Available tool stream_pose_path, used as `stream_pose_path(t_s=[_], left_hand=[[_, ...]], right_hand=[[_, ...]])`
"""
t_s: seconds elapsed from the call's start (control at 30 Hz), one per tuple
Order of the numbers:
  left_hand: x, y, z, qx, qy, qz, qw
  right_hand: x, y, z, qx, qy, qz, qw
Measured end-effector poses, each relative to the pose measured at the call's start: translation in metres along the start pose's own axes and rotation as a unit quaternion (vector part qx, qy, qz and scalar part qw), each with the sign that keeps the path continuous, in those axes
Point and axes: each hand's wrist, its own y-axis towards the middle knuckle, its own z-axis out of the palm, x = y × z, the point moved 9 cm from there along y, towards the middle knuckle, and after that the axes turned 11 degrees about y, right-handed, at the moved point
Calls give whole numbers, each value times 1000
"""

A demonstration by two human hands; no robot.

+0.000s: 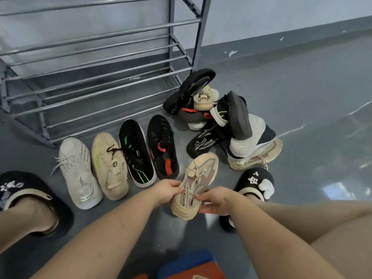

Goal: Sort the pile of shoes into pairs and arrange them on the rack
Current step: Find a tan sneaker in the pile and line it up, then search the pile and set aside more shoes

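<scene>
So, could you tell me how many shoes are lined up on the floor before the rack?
4, left to right: white shoe, beige shoe, black shoe with green, black shoe with red.

Glossy grey floor (pixel 302 87), pale wall (pixel 281 11) with chipped grey skirting (pixel 281 40).

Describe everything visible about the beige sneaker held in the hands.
The beige sneaker looks like knit fabric with grey-pink streaks, cream laces knotted on top and a thick ridged tan sole. Dark lettering runs along its side near the heel. It is tilted, toe pointing away toward the pile of shoes, heel nearest the person. The left hand grips one side, the right hand the heel end. It seems lifted off the grey floor.
</scene>
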Motion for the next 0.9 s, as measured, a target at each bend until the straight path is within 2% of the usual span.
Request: stream_pose_path(t_s=[0.13, 0.2, 0.3, 0.37, 0.43, 0.5, 0.57, 0.67, 0.73, 0.8, 0.83, 0.9], left_hand=[[-19, 9, 9, -24, -4, 16, 1000], [-24, 12, 4, -44, 79, 14, 996], [-20, 14, -11, -71, 230, 13, 971], [-23, 14, -21, -82, 294, 23, 952], [-37, 15, -30, -91, 368, 48, 924], [-57, 19, -38, -96, 458, 76, 881], [-81, 22, -45, -105, 550, 101, 822], [-113, 26, -54, -119, 631, 117, 757], [-132, 31, -60, -124, 648, 122, 742], [-150, 35, -67, -132, 637, 128, 748], [-160, 38, -70, -138, 625, 132, 757], [-178, 44, -72, -149, 603, 142, 771]], right_hand=[[13, 7, -23, -76, -1, -26, 997], [19, 9, -35, -124, -77, -23, 989], [38, 7, -36, -162, -219, -51, 961], [61, 9, -31, -186, -384, -101, 899], [82, 8, -30, -219, -488, -138, 833], [103, 4, -30, -245, -557, -165, 776], [126, -2, -27, -260, -617, -192, 718], [175, -14, -17, -271, -658, -254, 655], [212, -30, -13, -278, -683, -295, 608], [249, -49, -14, -287, -704, -319, 566], [265, -56, -19, -293, -707, -323, 556], [289, -65, -38, -311, -698, -317, 562]])
